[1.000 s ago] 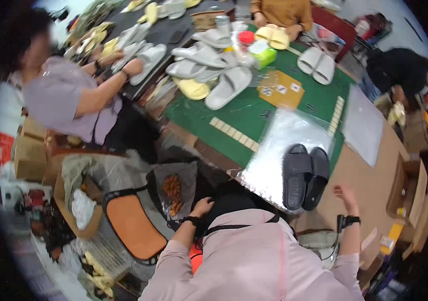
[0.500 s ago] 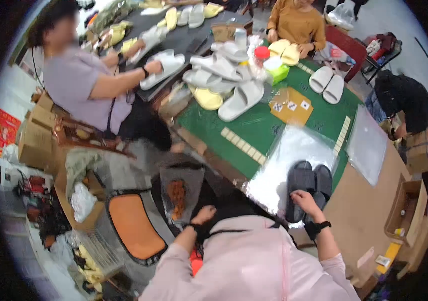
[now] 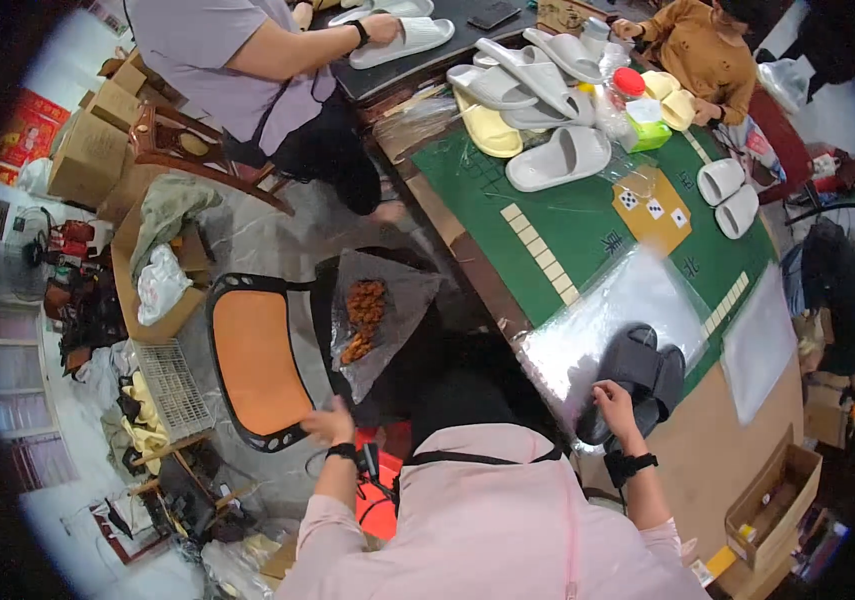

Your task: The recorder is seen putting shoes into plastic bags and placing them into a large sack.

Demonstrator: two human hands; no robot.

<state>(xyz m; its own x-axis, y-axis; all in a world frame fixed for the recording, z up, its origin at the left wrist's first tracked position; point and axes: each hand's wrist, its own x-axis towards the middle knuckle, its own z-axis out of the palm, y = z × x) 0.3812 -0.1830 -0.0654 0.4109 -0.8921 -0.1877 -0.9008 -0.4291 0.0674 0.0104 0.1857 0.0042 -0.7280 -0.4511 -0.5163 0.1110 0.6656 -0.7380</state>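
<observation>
Gripping the near end of the dark grey slippers (image 3: 637, 375), your right hand (image 3: 615, 405) is curling its fingers over the pair, which is lying on a clear plastic bag (image 3: 607, 310) at the near edge of the green table (image 3: 557, 215). Your left hand (image 3: 330, 422) is hanging loosely open, off the table, beside the orange chair (image 3: 252, 360). Pale slippers (image 3: 547, 100) are piling up at the far edge.

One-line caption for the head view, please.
Right hand on dark grey slippers atop a clear bag; left hand by an orange chair.
</observation>
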